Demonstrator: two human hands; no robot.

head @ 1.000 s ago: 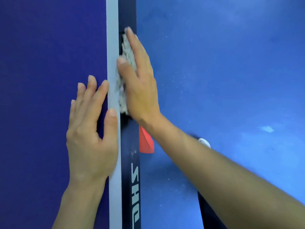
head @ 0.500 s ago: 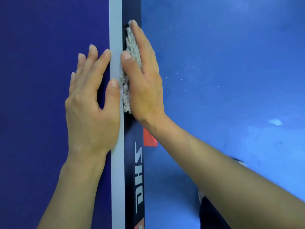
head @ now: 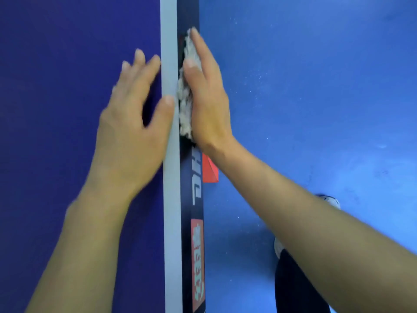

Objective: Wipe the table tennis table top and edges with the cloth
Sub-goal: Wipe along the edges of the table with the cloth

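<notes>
Dark edge (head: 186, 206) reads "DH". Flat right hand (head: 208, 105) presses shaggy grey cloth (head: 185, 105) against it; left hand (head: 128, 134) lies flat on matte worktop (head: 56, 86).

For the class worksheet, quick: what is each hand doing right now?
Left hand: open, flat on the table top.
Right hand: open, pressing the cloth against the table edge.

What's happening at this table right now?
A person is wiping the side edge of a table tennis table. The right hand presses a pale cloth flat against that dark edge, fingers straight. The left hand lies flat on the blue table top, its thumb on the white line. Blue floor shows to the right.
</notes>
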